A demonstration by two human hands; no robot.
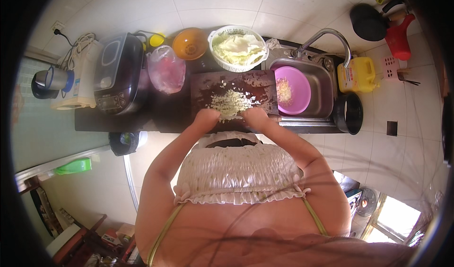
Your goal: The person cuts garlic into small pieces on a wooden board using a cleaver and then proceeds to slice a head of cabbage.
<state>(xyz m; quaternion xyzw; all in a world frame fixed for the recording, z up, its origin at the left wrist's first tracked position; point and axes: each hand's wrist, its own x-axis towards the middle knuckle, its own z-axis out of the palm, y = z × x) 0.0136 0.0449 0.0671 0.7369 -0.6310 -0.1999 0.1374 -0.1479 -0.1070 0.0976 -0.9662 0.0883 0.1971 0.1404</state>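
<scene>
Chopped pale-green cabbage lies in a loose heap on a dark, worn cutting board. My left hand is curled at the heap's near left edge. At its near right edge my right hand is also curled, knuckles up. The fingers of both hands are mostly hidden from above, so what they hold cannot be made out. A wooden handle, seemingly a knife's, shows just right of my right hand near the board's front edge. Bits of cabbage lie scattered between the two hands.
Behind the board stands a white colander of cabbage leaves. A pink basin with chopped bits sits in the steel sink. Leftward are an orange bowl, a plastic bag and a dark cooker.
</scene>
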